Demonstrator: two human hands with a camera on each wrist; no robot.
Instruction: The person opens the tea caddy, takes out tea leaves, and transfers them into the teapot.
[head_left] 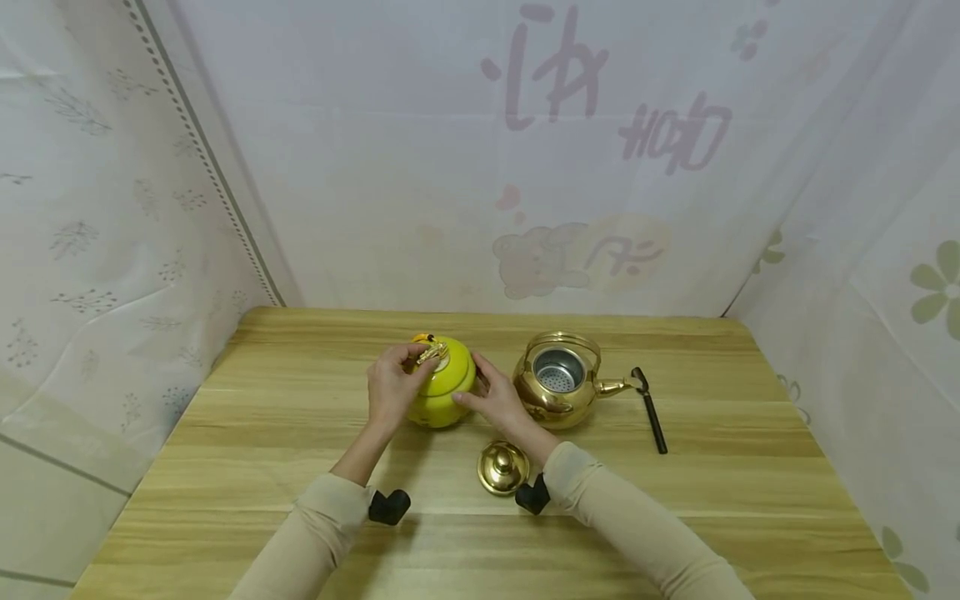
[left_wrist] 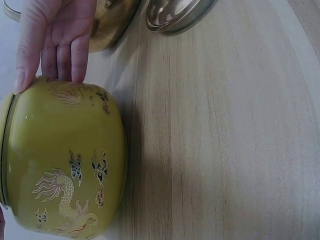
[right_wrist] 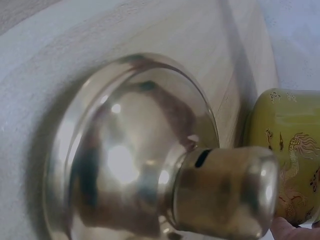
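The left hand (head_left: 390,390) has its fingers narrow, pinching the gold knob (head_left: 433,356) on the yellow lid (head_left: 455,372) of a yellow jar (head_left: 438,412). An orange cord (head_left: 422,337) shows just past those fingers. The right hand (head_left: 501,406) grips the side of the jar, thumb in front and the other fingers behind, set wide by its curve; the jar is between the two sets of fingers, upright on the wooden surface (head_left: 262,467), its body painted with dragons (left_wrist: 66,200). Just right of the right fingers is a gold kettle (head_left: 555,410), with a metal strainer (head_left: 558,379) in its uncovered top and its spout (head_left: 613,387) pointing away from them. Farther right, beside the spout tip, lies a black-handled tool (head_left: 654,421). Nearer the person than the right fingers, a gold lid (head_left: 503,468) lies knob up
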